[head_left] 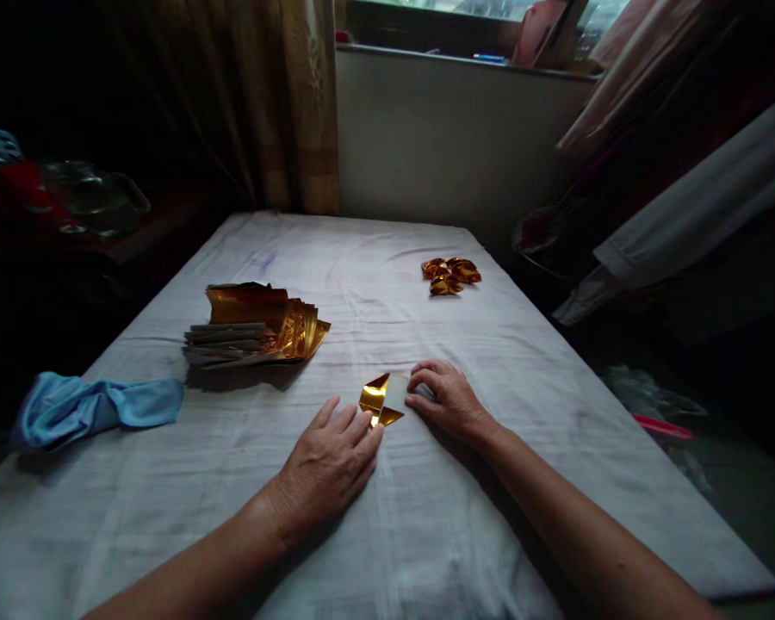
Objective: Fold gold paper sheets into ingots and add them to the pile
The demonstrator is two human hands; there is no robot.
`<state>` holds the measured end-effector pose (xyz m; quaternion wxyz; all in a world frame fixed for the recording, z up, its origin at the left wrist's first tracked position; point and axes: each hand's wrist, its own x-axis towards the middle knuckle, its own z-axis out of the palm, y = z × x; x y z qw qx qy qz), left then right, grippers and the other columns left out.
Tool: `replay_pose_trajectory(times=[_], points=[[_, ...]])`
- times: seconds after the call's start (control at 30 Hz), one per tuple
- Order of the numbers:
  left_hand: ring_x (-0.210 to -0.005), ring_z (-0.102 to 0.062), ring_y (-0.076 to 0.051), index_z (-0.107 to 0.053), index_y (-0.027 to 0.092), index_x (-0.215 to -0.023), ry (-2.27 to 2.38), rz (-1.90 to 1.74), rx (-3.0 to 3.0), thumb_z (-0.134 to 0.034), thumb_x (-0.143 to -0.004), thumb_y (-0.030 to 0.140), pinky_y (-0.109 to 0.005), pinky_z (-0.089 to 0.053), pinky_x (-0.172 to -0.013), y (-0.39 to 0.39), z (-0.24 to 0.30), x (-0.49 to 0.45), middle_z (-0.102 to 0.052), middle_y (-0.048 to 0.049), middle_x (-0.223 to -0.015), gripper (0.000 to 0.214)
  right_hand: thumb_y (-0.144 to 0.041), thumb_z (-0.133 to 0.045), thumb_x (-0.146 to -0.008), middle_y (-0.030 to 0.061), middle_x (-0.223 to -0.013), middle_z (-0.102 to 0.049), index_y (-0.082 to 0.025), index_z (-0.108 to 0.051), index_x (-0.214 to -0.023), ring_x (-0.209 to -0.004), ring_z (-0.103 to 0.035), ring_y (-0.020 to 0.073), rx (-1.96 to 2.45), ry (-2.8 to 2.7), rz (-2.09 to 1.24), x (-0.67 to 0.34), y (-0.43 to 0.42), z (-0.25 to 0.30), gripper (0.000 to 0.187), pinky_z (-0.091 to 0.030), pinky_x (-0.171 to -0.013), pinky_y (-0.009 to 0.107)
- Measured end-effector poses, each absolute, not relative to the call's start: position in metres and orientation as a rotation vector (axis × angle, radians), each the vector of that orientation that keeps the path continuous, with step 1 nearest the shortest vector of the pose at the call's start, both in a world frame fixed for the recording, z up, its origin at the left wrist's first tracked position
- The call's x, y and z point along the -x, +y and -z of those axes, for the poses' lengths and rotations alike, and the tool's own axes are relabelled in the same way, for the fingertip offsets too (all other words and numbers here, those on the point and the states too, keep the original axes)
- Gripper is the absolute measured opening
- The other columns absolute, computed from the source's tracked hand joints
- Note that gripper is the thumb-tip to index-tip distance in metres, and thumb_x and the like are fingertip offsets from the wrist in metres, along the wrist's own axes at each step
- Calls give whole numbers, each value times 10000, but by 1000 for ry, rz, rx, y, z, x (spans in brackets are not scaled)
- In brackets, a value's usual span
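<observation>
A small sheet of gold foil paper [375, 394] lies partly folded on the white cloth, its gold flaps turned over and part of its pale back showing. My left hand [332, 456] rests palm down at the paper's near left side, fingers stretched out with the tips on its lower edge. At the opposite side, my right hand [449, 398] has curled fingers and thumb drawn close together at the pale right corner. The exact contact of the right fingertips is hard to make out.
A stack of gold foil paper [251, 323] sits left of centre. Several folded gold foil pieces [450, 274] lie at the back right. A blue cloth [100, 412] is by the left edge of the table [491, 534]. Clothes [703, 194] hang at right; a glass jug [96, 198] stands left.
</observation>
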<state>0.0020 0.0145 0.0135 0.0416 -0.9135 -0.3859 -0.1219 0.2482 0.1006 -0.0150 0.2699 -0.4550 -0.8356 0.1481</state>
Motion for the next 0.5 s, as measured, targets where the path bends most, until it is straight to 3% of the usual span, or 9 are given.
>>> replay_pose_trajectory(times=[0.17, 0.5], points=[[-1115, -570, -249, -618, 220, -1076, -1122, 359, 2852, -568, -960, 301, -485, -313, -1111, 22, -19, 5, -661, -33, -1136, 150, -132, -591, -850, 49, -966, -700, -226, -664, -962, -911, -634, 207, 1214, -2216, -390, -260, 98, 12, 164, -504, -844, 372], [-1115, -592, -250, -620, 177, -963, -1032, 307, 2798, -596, -937, 262, -489, -282, -1148, 41, -25, 12, -691, -51, -1075, 92, -9, -525, -708, 30, -950, -714, -235, -658, -1044, -864, -654, 193, 1190, -2167, -548, -250, 63, 9, 427, -527, -790, 337]])
